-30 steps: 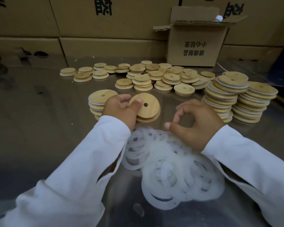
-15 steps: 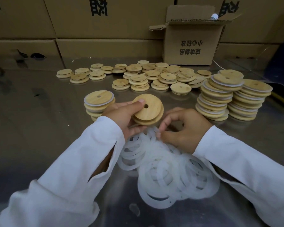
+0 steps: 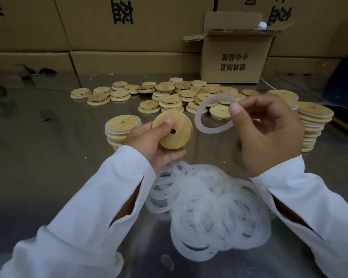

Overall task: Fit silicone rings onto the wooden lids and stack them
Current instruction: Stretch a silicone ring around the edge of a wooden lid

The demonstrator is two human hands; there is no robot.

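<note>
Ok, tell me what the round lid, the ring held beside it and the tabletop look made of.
Round tan lid: wood, possibly bamboo, by its streaky grain; smooth matt finish. Translucent white ring: likely silicone or soft rubber, milky, thin, slightly out of round. Grey tabletop: probably stainless steel; it mirrors the brown cardboard boxes.

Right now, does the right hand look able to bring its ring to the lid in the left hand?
Probably yes. The left hand holds the wooden lid tilted up, and the silicone ring pinched by the right hand hangs just beside it with nothing between them.
</note>
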